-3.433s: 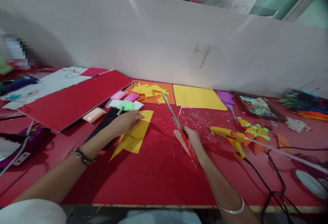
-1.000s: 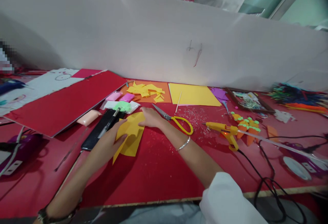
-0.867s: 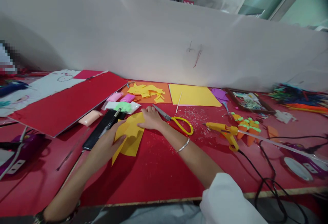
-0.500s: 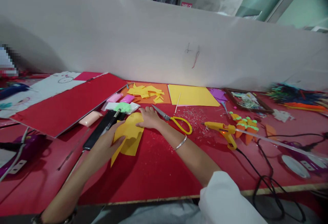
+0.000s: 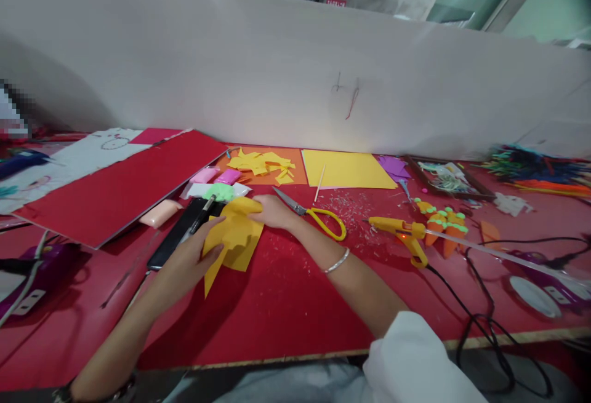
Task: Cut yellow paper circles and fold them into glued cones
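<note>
Between my hands is a bent piece of yellow craft sheet point(image 5: 240, 240), its upper part curled over and a pointed corner hanging at the lower left. My left hand point(image 5: 194, 258) grips its left side, thumb in front. At the upper right edge, my right hand point(image 5: 271, 211) is closed on the sheet, with its fingertips partly behind it. Just right of that hand lie scissors point(image 5: 318, 213) with yellow handles. A black phone point(image 5: 178, 234) with a pen point(image 5: 203, 215) on it lies beyond my left hand.
A yellow glue gun point(image 5: 399, 231) with a black cord lies at the right near orange carrot shapes point(image 5: 446, 224). Yellow scraps point(image 5: 261, 163) lie on an orange sheet, beside a flat yellow sheet point(image 5: 346, 168). A large red board point(image 5: 124, 187) takes up the left.
My right hand has closed on the upper right edge of the yellow sheet, where its fingers lay spread before. The sheet's top is now curled and its lower edge has swung slightly right.
</note>
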